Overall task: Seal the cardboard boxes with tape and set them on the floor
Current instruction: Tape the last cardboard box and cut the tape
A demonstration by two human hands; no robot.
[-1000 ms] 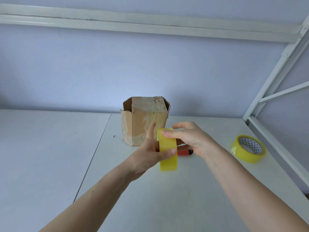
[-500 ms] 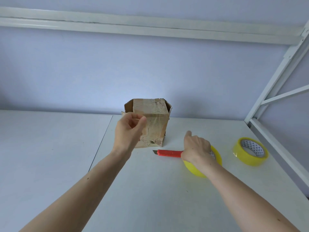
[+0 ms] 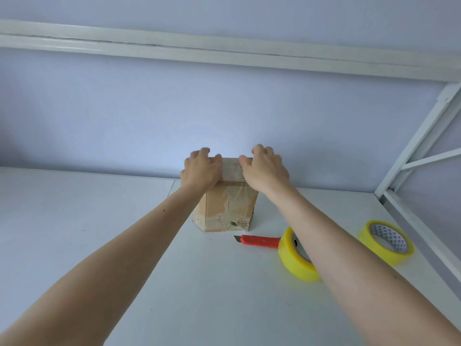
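Two yellow tape rolls, one [image 3: 296, 260] near the red knife [image 3: 259, 240], one [image 3: 385, 242] farther right, lie nearer than the upright, label-free cardboard box [image 3: 225, 208] on the white table [image 3: 74, 221], its top directly under left hand [image 3: 200, 171] and right hand [image 3: 265, 169], both clasping it with fingers curled.

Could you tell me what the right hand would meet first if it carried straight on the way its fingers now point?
The right hand rests on the cardboard box, fingers pointing away from the person. Beyond it, only the wall shows; depth is unclear.
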